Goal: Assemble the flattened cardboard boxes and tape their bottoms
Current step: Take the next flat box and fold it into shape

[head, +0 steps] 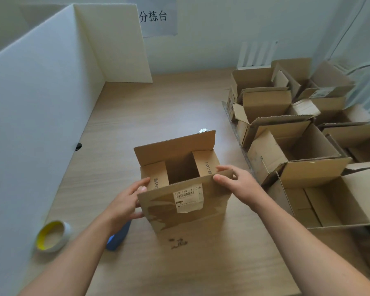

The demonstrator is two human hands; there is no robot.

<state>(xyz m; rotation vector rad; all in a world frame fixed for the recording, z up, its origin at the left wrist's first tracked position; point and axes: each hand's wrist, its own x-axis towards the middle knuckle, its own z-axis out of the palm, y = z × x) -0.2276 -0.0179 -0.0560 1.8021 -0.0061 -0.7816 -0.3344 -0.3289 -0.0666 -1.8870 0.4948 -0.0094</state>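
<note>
Two flaps (207, 162): "1KG1"; box (186, 220) label (188, 198): "159 159 L11 010"; sign (156, 17): "分拣台".

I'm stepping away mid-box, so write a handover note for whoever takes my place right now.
Left hand grips the box at its left edge; right hand pinches its near flap.
The box stands mid-table, small flaps folded in, long flaps up, untaped.
Tape roll lies left on the table; opened boxes stand right.
Left to do: fold the long flaps, tape the seam.
</note>
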